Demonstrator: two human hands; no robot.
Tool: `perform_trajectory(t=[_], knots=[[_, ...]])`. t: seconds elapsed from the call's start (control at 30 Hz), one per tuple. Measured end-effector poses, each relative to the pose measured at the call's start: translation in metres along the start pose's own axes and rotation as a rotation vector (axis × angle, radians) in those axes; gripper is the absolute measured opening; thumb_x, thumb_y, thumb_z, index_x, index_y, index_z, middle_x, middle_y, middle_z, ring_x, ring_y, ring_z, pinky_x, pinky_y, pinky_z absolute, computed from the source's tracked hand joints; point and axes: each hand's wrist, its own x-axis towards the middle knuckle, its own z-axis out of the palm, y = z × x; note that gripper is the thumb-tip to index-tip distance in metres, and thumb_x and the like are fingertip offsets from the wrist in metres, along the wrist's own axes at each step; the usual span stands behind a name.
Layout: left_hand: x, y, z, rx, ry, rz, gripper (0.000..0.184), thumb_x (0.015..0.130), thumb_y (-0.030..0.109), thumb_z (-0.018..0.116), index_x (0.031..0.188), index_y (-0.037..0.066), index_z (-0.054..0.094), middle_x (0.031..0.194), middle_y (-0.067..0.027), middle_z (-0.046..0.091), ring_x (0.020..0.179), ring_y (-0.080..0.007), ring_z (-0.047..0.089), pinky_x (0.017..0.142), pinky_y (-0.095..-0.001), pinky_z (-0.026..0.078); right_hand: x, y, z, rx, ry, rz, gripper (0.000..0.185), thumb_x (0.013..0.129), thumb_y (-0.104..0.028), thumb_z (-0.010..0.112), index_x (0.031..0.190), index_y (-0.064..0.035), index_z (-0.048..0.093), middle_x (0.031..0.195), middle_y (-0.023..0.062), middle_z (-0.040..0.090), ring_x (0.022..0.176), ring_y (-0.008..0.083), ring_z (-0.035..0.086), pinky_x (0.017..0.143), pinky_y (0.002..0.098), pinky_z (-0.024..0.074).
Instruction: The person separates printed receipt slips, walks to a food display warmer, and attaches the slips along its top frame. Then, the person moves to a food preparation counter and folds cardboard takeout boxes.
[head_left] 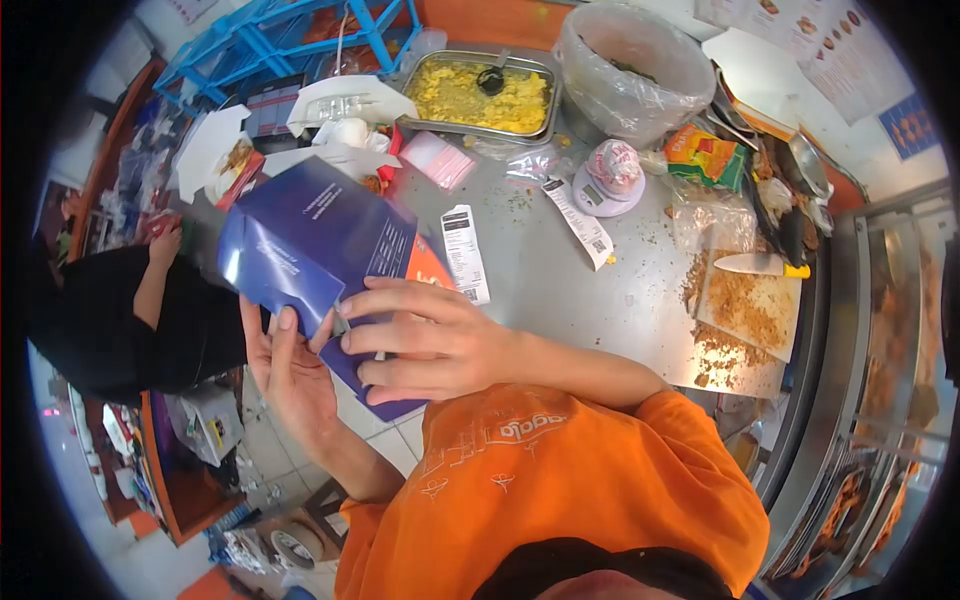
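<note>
A glossy dark-blue cardboard carton (pixel 320 225) with white print and an orange panel is held above the counter's left edge. My left hand (pixel 292 370) grips its lower edge between thumb and fingers. My right hand (pixel 430 340) is bent over the near part of the carton, its fingers pressing along a fold. Part of the carton is hidden behind the right hand. Just beyond it lie a printed receipt (pixel 466 255) and a pink-and-white packet (pixel 437 161). Opened white takeaway boxes (pixel 345 105) with food stand behind the carton.
A metal tray (pixel 548 125) of yellow food holds a black ladle (pixel 490 80). Beside it is a plastic-lined tub (pixel 630 80). A small scale (pixel 605 195) bears a wrapped bundle. Right lies a knife (pixel 765 265) on a crumb-covered board (pixel 780 340). A co-worker in black (pixel 150 320) stands left.
</note>
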Motion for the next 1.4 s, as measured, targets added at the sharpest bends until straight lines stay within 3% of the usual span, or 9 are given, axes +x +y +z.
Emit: perform_trajectory(t=[0.33,0.5,0.6,0.7,0.87,1.17,1.23,1.3,1.4], knots=[[-0.067,-0.032,0.004,0.306,0.334,0.248,0.041,0.083,0.002,0.057,0.121,0.003,0.042,0.099,-0.0093,0.058,0.077,-0.0135,0.058,0.069,-0.0245,0.049,0.028,-0.015,-0.004,-0.079,0.168,-0.063,0.014,0.066,-0.013,0.07,0.066,-0.0027,0.06,0.075,0.0058,0.061,0.078,0.0215,0.059,0.073,0.0359,0.045],[-0.097,-0.042,0.006,0.409,0.35,0.429,0.048,0.077,0.001,0.065,0.12,0.0,0.043,0.102,-0.0092,0.056,0.084,-0.0134,0.056,0.074,-0.0255,0.046,0.034,-0.026,0.005,0.165,0.302,0.097,0.022,0.063,-0.011,0.07,0.082,-0.0033,0.063,0.091,0.0075,0.059,0.098,0.0204,0.053,0.074,0.0359,0.047],[-0.12,-0.037,-0.037,0.179,0.188,0.333,0.058,0.08,0.011,0.064,0.129,0.002,0.034,0.117,-0.0126,0.05,0.099,-0.0175,0.052,0.085,-0.0309,0.044,0.029,-0.029,-0.017,0.359,-0.212,0.299,0.053,0.068,-0.011,0.066,0.118,-0.0097,0.048,0.118,0.0095,0.049,0.107,0.0305,0.051,0.082,0.0383,0.048],[-0.132,0.011,-0.055,0.104,0.227,0.24,0.05,0.082,0.015,0.061,0.124,0.002,0.038,0.112,-0.0117,0.052,0.096,-0.0167,0.054,0.083,-0.0299,0.044,0.01,-0.022,-0.031,0.26,-0.271,-0.309,0.049,0.072,-0.011,0.061,0.119,-0.0147,0.046,0.119,0.0075,0.05,0.107,0.0267,0.052,0.083,0.0406,0.0475],[-0.138,0.028,-0.055,0.247,0.369,0.014,0.039,0.086,0.022,0.057,0.116,0.001,0.045,0.103,-0.0101,0.057,0.09,-0.0154,0.056,0.078,-0.0283,0.046,-0.006,-0.008,-0.042,0.173,-0.702,-0.284,0.045,0.071,-0.016,0.062,0.113,-0.018,0.046,0.131,0.0054,0.035,0.126,0.0272,0.029,0.099,0.0605,0.0225],[-0.139,-0.012,-0.044,-0.292,0.245,-0.126,0.028,0.092,0.021,0.047,0.113,0.004,0.05,0.106,-0.0098,0.057,0.091,-0.0168,0.057,0.078,-0.0291,0.049,-0.005,-0.047,0.012,0.416,-0.054,-0.262,0.032,0.061,-0.016,0.073,0.085,-0.0049,0.054,0.091,0.0084,0.055,0.094,0.0283,0.056,0.089,0.0526,0.0426],[-0.139,-0.018,-0.048,-0.544,0.141,-0.127,0.029,0.092,0.022,0.045,0.115,0.005,0.05,0.107,-0.01,0.057,0.092,-0.0182,0.057,0.08,-0.0311,0.049,-0.003,-0.054,0.007,1.034,0.205,0.22,0.028,0.068,-0.015,0.071,0.086,-0.0046,0.053,0.1,0.0111,0.055,0.098,0.0295,0.056,0.091,0.0512,0.041],[-0.129,-0.023,-0.027,-0.46,0.493,-0.047,0.032,0.093,0.027,0.043,0.118,0.008,0.048,0.109,-0.0102,0.056,0.098,-0.0205,0.055,0.085,-0.0335,0.047,0.002,-0.038,0.005,1.085,0.145,0.221,0.023,0.074,-0.015,0.069,0.087,-0.0046,0.053,0.106,0.0136,0.055,0.104,0.0314,0.054,0.092,0.0481,0.04],[-0.125,-0.027,-0.02,-0.667,0.281,-0.057,0.037,0.093,0.033,0.04,0.122,0.009,0.046,0.115,-0.0104,0.053,0.106,-0.021,0.052,0.093,-0.0352,0.042,0.0,-0.024,0.021,0.704,-0.166,-0.144,0.021,0.074,-0.013,0.066,0.091,-0.0065,0.056,0.114,0.0081,0.055,0.109,0.0344,0.051,0.092,0.0529,0.0387]])
